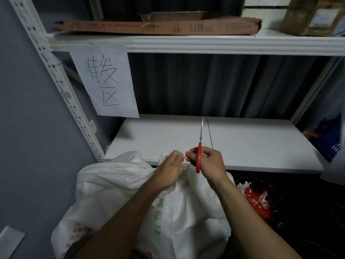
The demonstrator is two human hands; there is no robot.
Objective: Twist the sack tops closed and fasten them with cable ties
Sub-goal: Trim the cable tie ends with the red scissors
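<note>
A: Forearms lead to both hands over the white sack (115,184), hard against the shelf (252,143) edge. Left hand (169,166) clenched round the twisted neck. Right hand (207,163) grasping red scissors (199,146), fingertips pinching the red cable tie (187,154).

B: Advice?

A: Hold the twist tight, draw the tail straight through, blades pointing away.

B: Unclear?

A: Loop and head sit behind the knuckles. Locked or not, cannot tell. Red offcuts (257,200) lie right, their container too dim.

handwritten paper sign (104,81) hangs from upper shelf (224,43) edge; long flat cardboard box (158,27) lies on that shelf; black basket (261,181) holds red scraps (257,202), lower right.
</note>
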